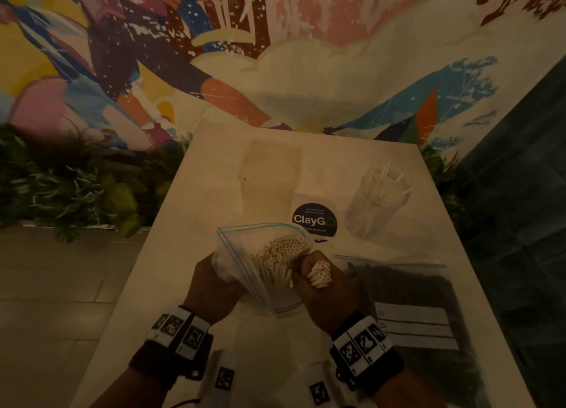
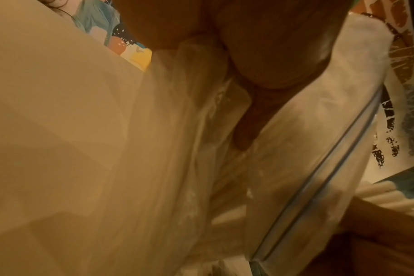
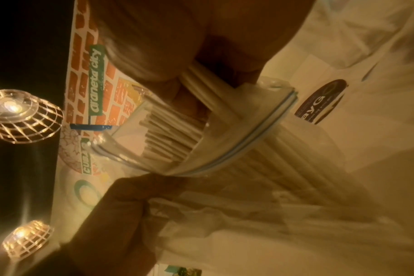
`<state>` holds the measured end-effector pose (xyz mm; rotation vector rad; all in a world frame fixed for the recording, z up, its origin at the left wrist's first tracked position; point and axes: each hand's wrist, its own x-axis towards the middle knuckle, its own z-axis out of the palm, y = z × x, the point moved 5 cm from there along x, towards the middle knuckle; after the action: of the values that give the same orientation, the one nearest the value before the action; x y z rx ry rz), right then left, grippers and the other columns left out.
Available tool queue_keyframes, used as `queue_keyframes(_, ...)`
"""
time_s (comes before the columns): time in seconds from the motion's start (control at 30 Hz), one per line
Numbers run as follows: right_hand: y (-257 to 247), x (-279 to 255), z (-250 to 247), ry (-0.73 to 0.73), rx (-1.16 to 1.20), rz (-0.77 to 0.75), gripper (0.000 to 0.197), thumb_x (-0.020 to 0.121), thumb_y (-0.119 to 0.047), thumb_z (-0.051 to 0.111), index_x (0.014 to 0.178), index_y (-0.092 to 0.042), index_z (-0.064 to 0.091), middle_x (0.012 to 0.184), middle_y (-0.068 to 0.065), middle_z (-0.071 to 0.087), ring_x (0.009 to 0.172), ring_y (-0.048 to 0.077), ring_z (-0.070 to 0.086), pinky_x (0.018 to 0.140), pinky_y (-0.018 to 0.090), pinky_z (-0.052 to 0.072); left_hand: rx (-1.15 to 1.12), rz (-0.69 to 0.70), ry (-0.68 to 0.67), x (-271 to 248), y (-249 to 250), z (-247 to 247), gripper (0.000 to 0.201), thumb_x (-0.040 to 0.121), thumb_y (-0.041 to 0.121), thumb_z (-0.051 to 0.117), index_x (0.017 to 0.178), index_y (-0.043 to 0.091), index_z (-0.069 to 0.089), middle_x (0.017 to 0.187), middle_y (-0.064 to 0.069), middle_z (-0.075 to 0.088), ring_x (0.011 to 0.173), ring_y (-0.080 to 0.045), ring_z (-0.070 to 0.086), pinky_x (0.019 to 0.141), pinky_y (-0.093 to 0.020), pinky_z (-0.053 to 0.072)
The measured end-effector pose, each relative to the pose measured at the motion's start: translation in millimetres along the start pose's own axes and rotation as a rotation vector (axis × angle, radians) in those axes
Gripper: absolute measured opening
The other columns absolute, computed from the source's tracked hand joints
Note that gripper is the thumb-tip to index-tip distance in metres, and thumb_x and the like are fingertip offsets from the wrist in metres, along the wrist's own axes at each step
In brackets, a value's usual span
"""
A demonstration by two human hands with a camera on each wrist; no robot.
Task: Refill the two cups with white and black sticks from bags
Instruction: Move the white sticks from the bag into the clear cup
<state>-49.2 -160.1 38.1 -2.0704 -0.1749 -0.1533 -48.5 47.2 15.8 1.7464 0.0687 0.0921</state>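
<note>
My left hand (image 1: 214, 285) grips the side of an open zip bag (image 1: 242, 248) full of white sticks (image 1: 284, 251), held upright above the white table (image 1: 190, 223). My right hand (image 1: 321, 282) grips a small bundle of white sticks (image 1: 320, 272) pulled partly out of the bag's mouth. In the right wrist view the bundle (image 3: 208, 87) runs from my fist into the bag (image 3: 225, 164). In the left wrist view my fingers (image 2: 243, 115) press into the crumpled bag (image 2: 296, 140). A clear cup (image 1: 378, 199) with a few white sticks stands at the far right. A bag of black sticks (image 1: 407, 285) lies flat to the right.
A second pale cup-like shape (image 1: 269, 168) lies at the table's far middle, too dim to make out. A round dark ClayGo sticker (image 1: 314, 220) sits on the table between the bag and the cup. Plants (image 1: 76, 187) line the left below a painted wall.
</note>
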Motion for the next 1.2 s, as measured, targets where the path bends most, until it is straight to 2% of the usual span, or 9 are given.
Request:
queue_keyframes(0.17,-8,2,-8,0.041,0.087,0.050,0.023,0.077,-0.025,0.058,0.062,-0.014,0.045,0.056,-0.011,0.049,0.056,0.002,0.048,0.054,0.007,0.033,0.014,-0.028,-0.012,1,-2,1,0.045,0.042,0.041,0.070,0.084,0.025,0.063,0.078,0.007,0.071,0.078,-0.008,0.067,0.073,-0.040,0.056)
queue_keyframes(0.27,-21,5,-14,0.077,0.239,0.015,0.025,0.078,-0.019,0.062,0.064,-0.006,0.046,0.064,-0.001,0.056,0.062,0.012,0.053,0.059,0.015,0.042,0.041,-0.017,-0.009,0,0,0,0.042,0.042,0.044,0.067,0.081,0.029,0.061,0.072,0.013,0.070,0.076,0.007,0.064,0.071,-0.029,0.051)
queue_keyframes(0.4,-40,10,-25,0.113,0.394,0.011,0.028,0.076,-0.034,0.064,0.064,-0.025,0.041,0.064,0.033,0.045,0.059,0.038,0.048,0.060,0.041,0.044,0.036,0.023,0.003,0,2,-1,0.041,0.045,0.041,0.071,0.082,0.025,0.063,0.084,-0.006,0.070,0.081,-0.021,0.067,0.076,-0.050,0.055)
queue_keyframes(0.53,-57,16,-44,0.163,0.579,-0.036,0.034,0.077,-0.028,0.068,0.062,-0.020,0.038,0.056,0.023,0.032,0.046,0.028,0.040,0.052,0.038,0.043,0.035,0.034,-0.009,-1,2,-1,0.040,0.047,0.042,0.071,0.082,0.026,0.062,0.078,0.006,0.070,0.081,-0.023,0.065,0.075,-0.053,0.054)
queue_keyframes(0.63,-69,23,-63,0.222,0.683,-0.032,0.046,0.068,-0.039,0.079,0.060,-0.019,0.038,0.053,0.013,0.033,0.038,0.016,0.041,0.046,0.031,0.044,0.049,0.046,-0.009,0,4,1,0.039,0.045,0.042,0.069,0.080,0.027,0.062,0.084,-0.003,0.068,0.083,-0.026,0.065,0.076,-0.049,0.054)
queue_keyframes(0.8,-82,47,-99,0.241,0.919,-0.028,0.041,0.063,-0.055,0.077,0.057,-0.024,0.051,0.041,-0.008,0.039,0.031,0.008,0.033,0.043,0.019,0.038,0.078,0.063,-0.039,-1,4,0,0.031,0.046,0.045,0.067,0.076,0.037,0.066,0.085,0.033,0.066,0.081,0.013,0.061,0.071,-0.017,0.048)
queue_keyframes(0.97,-80,76,-153,0.578,0.752,-0.058,0.041,0.088,-0.045,0.059,0.065,-0.016,0.041,0.040,-0.007,0.035,0.035,0.011,0.031,0.045,0.024,0.040,0.069,0.060,-0.031,0,-2,-1,0.043,0.045,0.044,0.067,0.086,0.032,0.060,0.088,0.011,0.066,0.086,-0.011,0.063,0.077,-0.030,0.049)
queue_keyframes(1.07,-71,98,-183,0.804,0.571,-0.145,0.029,0.092,-0.038,0.054,0.074,-0.016,0.053,0.040,-0.007,0.044,0.040,0.012,0.042,0.053,0.030,0.047,0.117,0.069,-0.054,0,-4,0,0.046,0.045,0.048,0.063,0.088,0.033,0.058,0.090,0.012,0.062,0.086,-0.003,0.059,0.074,-0.017,0.046)
queue_keyframes(1.2,-54,131,-195,0.783,0.320,-0.168,0.032,0.090,-0.049,0.049,0.063,-0.034,0.060,0.046,-0.009,0.055,0.055,0.022,0.053,0.066,0.037,0.051,0.106,0.058,-0.032,0,-2,0,0.045,0.043,0.046,0.064,0.087,0.033,0.058,0.090,0.012,0.063,0.085,0.006,0.060,0.072,-0.009,0.045)
